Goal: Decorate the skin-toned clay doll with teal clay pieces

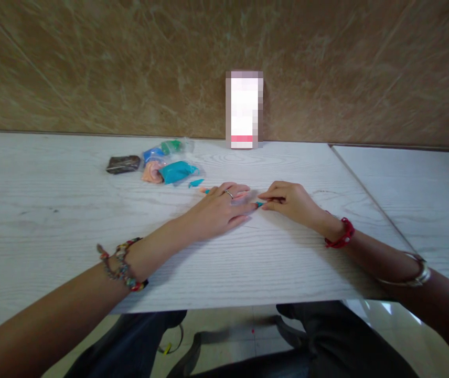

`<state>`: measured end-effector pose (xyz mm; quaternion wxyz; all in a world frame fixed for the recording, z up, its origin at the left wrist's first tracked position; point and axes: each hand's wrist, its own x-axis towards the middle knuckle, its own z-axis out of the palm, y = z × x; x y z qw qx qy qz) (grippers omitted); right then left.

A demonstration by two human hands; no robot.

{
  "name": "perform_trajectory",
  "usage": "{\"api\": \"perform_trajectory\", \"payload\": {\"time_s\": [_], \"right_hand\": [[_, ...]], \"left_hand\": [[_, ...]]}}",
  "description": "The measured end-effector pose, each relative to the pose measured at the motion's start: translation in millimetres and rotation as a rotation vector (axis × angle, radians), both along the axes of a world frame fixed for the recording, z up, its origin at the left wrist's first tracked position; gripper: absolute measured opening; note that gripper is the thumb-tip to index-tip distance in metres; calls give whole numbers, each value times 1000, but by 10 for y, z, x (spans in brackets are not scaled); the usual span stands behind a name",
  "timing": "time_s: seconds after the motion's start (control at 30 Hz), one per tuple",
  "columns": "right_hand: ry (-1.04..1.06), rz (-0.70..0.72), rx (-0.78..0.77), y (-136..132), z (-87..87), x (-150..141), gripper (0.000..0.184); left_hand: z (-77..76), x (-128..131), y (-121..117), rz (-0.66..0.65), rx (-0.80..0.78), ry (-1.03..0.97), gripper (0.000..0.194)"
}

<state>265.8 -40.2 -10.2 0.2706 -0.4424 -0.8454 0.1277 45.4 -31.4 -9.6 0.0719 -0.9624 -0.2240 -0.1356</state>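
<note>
A small turquoise piece of what looks like modelling clay (259, 204) lies on the white table. My right hand (287, 202) pinches it between thumb and fingertips. From the other side, the outstretched fingers of my left hand (224, 210) rest flat, one fingertip touching the same piece. Under and beside the left hand, a peach bit with a turquoise part (204, 191) pokes out; most of it is hidden. A loose turquoise scrap (196, 183) sits just beyond. Behind it is a plump turquoise clay packet (178, 171).
Peach (152, 172), blue (153, 154) and green (171, 146) packets cluster at the back left, with a brown wrapped block (123, 164) beside them. A phone with a blurred screen (244, 110) leans against the brown marbled wall (91, 63). A seam crosses the table at right.
</note>
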Motion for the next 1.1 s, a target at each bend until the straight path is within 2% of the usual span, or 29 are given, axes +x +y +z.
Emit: {"api": "perform_trajectory", "payload": {"time_s": [0.13,0.27,0.57,0.7,0.87,1.0,1.1], "right_hand": [[-7,30,12,-11,8,-10,12],[11,23,17,-27,21,-27,11],[-17,40,-51,26,25,14,10],[-16,80,49,33,14,8,12],[55,37,248,14,37,32,10],[61,65,434,3,69,28,16],[40,61,471,24,88,-24,19]], "left_hand": [[33,-16,-18,91,-39,11,35],[45,-31,-7,112,-67,12,33],[12,-109,123,175,-22,-141,31],[22,-122,147,191,-27,-193,30],[56,-169,225,271,-63,-284,25],[153,-357,349,379,-77,-358,27],[263,-544,404,443,-216,-271,32]]}}
